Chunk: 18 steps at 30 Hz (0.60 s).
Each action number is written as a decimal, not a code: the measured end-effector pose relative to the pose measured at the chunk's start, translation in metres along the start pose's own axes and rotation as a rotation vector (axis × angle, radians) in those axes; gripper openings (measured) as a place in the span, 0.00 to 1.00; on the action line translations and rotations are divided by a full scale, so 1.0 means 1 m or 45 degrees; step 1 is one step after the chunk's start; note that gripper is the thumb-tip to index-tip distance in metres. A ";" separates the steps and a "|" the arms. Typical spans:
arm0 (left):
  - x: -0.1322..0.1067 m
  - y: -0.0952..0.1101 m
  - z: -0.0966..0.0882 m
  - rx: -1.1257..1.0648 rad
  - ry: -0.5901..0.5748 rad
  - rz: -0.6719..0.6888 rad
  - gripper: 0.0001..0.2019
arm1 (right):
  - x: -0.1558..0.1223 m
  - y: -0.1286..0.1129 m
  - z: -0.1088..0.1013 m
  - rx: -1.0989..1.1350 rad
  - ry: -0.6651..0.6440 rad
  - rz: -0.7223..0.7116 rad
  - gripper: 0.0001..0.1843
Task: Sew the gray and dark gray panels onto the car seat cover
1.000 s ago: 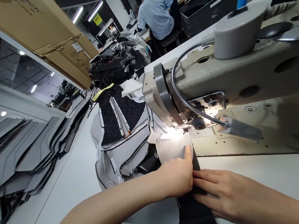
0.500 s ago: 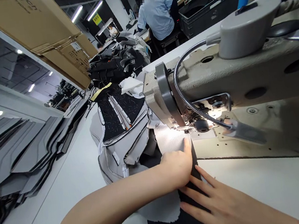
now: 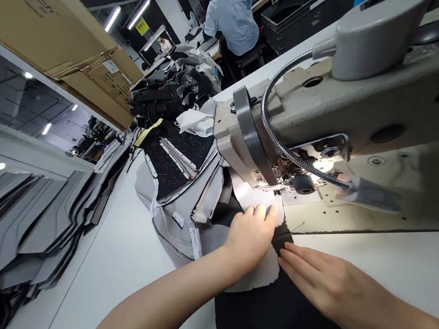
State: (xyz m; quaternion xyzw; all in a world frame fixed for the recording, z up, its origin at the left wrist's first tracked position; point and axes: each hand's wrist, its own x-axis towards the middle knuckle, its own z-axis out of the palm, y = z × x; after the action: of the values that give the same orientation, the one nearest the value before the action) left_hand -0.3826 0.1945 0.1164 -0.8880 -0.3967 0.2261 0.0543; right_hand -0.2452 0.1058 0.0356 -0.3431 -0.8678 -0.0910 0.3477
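A sewing machine [image 3: 296, 106] stands on the right, its lamp lighting the needle area. Light grey fabric [image 3: 254, 195] lies under the presser foot [image 3: 277, 188], on top of black fabric [image 3: 258, 310] that hangs over the table's near edge. My left hand [image 3: 250, 233] rests on the grey fabric just in front of the foot, fingers curled and closed on it near its right edge. Behind it, nearer to me, my right hand [image 3: 323, 275] lies with straight fingers side by side on the black fabric's edge.
Left of the machine sits a bundle of sewn grey and black covers [image 3: 182, 191]. Stacks of grey cut panels [image 3: 52, 219] line the far left. A cardboard box [image 3: 89, 68], a dark plastic crate [image 3: 305, 13] and a seated person [image 3: 234, 14] are farther back.
The fabric has moved away from me, toward the foot. My left hand's pointing index finger has drawn in with the others. My right hand's spread fingers have come together.
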 end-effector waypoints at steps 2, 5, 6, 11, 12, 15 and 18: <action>0.004 -0.003 0.002 0.011 0.059 0.022 0.18 | -0.001 0.009 0.000 -0.010 0.015 0.018 0.20; 0.011 -0.006 0.002 0.010 0.107 0.037 0.16 | -0.001 0.023 0.000 -0.034 -0.002 0.031 0.21; 0.015 -0.007 0.002 0.003 0.120 0.044 0.15 | 0.000 0.028 0.000 -0.048 -0.014 0.032 0.22; 0.026 -0.013 0.007 -0.051 0.254 0.140 0.13 | 0.008 0.046 0.005 -0.124 -0.062 0.051 0.23; 0.026 -0.013 0.008 -0.064 0.287 0.143 0.12 | 0.010 0.049 0.006 -0.136 -0.074 0.049 0.22; 0.014 -0.018 0.010 -0.118 0.275 0.041 0.13 | 0.017 0.054 0.006 -0.147 -0.124 0.043 0.19; -0.009 -0.040 0.014 -0.153 0.091 -0.097 0.14 | 0.022 0.051 0.006 -0.163 -0.160 0.077 0.18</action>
State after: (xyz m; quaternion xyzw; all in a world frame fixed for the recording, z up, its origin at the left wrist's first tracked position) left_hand -0.4213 0.2140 0.1181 -0.8815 -0.4408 0.1678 0.0238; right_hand -0.2268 0.1585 0.0417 -0.3957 -0.8696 -0.1139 0.2726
